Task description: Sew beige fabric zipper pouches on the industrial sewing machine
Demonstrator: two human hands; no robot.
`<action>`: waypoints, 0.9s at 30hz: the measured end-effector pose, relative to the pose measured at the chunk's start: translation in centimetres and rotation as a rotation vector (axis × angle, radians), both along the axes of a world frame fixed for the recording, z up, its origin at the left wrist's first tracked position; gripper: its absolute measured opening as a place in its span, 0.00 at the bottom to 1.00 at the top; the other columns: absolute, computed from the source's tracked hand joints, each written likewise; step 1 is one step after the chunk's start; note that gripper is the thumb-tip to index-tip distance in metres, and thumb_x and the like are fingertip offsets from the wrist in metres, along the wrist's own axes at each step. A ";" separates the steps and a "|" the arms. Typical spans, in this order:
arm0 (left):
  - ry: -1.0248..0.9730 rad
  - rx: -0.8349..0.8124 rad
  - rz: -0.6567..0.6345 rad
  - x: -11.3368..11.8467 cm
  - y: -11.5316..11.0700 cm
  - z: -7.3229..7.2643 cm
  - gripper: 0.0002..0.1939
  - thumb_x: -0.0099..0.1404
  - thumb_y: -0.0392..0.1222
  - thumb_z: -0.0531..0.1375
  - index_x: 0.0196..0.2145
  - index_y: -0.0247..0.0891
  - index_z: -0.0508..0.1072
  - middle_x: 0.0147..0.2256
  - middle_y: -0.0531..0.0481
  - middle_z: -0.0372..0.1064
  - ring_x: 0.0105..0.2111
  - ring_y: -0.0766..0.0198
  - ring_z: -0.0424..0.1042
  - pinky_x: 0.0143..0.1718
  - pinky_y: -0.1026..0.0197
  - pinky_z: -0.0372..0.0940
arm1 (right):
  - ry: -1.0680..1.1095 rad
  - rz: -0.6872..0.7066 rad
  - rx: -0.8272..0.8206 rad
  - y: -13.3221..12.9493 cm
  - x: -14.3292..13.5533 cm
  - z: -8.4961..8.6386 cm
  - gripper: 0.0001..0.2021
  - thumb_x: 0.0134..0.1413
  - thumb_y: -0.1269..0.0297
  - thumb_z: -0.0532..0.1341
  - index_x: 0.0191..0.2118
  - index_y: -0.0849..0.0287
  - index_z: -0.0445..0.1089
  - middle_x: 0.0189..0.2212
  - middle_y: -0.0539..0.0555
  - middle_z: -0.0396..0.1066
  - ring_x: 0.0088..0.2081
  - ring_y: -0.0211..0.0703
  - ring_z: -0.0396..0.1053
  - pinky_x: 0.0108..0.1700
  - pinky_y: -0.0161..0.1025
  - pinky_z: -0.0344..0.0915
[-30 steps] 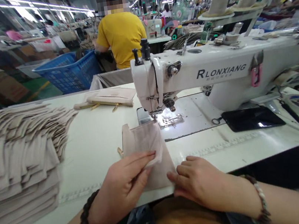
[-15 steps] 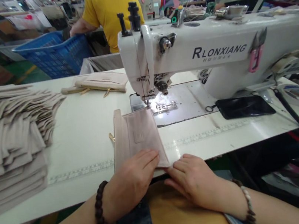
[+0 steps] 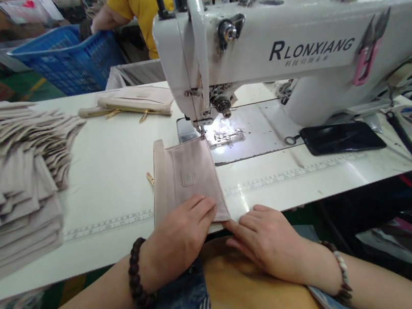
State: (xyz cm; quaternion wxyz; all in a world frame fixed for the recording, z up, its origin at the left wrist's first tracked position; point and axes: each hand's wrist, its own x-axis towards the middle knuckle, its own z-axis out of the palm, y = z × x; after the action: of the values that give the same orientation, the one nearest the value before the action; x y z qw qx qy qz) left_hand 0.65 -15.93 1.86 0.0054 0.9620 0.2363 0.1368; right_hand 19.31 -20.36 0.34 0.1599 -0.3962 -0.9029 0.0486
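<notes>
A beige zip pouch (image 3: 193, 159) lies on the sewing machine's table, its top right corner under the presser foot (image 3: 201, 130). A gold zipper pull (image 3: 150, 179) sticks out from its left side. My left hand (image 3: 182, 238) rests on the pouch's lower part, fingers stretched flat and close together, its thumb hidden. At the pouch's lower right corner, my right hand (image 3: 268, 246) touches with the index fingertip. Its thumb is apart below the table edge, and the other fingers are bent on the tabletop.
The white sewing machine (image 3: 251, 44) carries pink-handled thread snips (image 3: 370, 50). A black phone (image 3: 343, 137) lies at right. Stacked beige fabric pieces (image 3: 10, 194) fill the left, with more pouches (image 3: 136, 102) behind. Beyond are a blue basket (image 3: 64, 59) and a person in yellow (image 3: 146, 13).
The view has tilted down slightly, so the scene sits higher in the picture. The pouch stays under the presser foot, and both hands keep nearly the same places on it.
</notes>
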 end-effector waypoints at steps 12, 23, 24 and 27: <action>0.145 0.174 -0.102 0.6 -0.9 0.8 0.15 0.59 0.26 0.46 0.35 0.22 0.72 0.35 0.36 0.71 0.35 0.55 0.70 0.36 0.58 0.68 | 0.032 0.034 -0.014 -0.2 0.6 -0.3 0.11 0.59 0.65 0.50 0.39 0.65 0.66 0.21 0.49 0.65 0.23 0.37 0.58 0.28 0.37 0.49; -0.006 0.190 -0.094 0.3 -0.3 0.2 0.14 0.62 0.29 0.46 0.32 0.25 0.71 0.31 0.39 0.71 0.32 0.59 0.71 0.34 0.61 0.69 | 0.131 -0.024 0.232 0.6 1.7 -0.7 0.07 0.56 0.68 0.54 0.35 0.65 0.68 0.18 0.49 0.58 0.23 0.36 0.51 0.27 0.36 0.48; -0.026 0.182 -0.092 0.3 -0.2 0.2 0.14 0.63 0.29 0.46 0.32 0.25 0.71 0.30 0.40 0.71 0.32 0.60 0.71 0.34 0.60 0.69 | 0.121 -0.012 0.253 0.8 1.5 -0.7 0.08 0.56 0.69 0.54 0.38 0.66 0.67 0.19 0.49 0.58 0.23 0.36 0.52 0.27 0.36 0.48; -0.093 0.170 -0.071 0.2 -0.2 0.3 0.14 0.63 0.29 0.46 0.31 0.26 0.71 0.29 0.41 0.71 0.31 0.61 0.71 0.33 0.61 0.70 | 0.090 0.056 0.288 1.4 1.0 -0.6 0.09 0.57 0.72 0.52 0.41 0.67 0.66 0.19 0.49 0.58 0.23 0.36 0.51 0.26 0.37 0.47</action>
State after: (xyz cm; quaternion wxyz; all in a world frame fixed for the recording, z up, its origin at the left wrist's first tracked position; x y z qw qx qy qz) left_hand 0.82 -16.17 2.17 -0.0604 0.9594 0.1889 0.2007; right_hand 20.32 -18.96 -0.29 0.2537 -0.3411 -0.9032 -0.0592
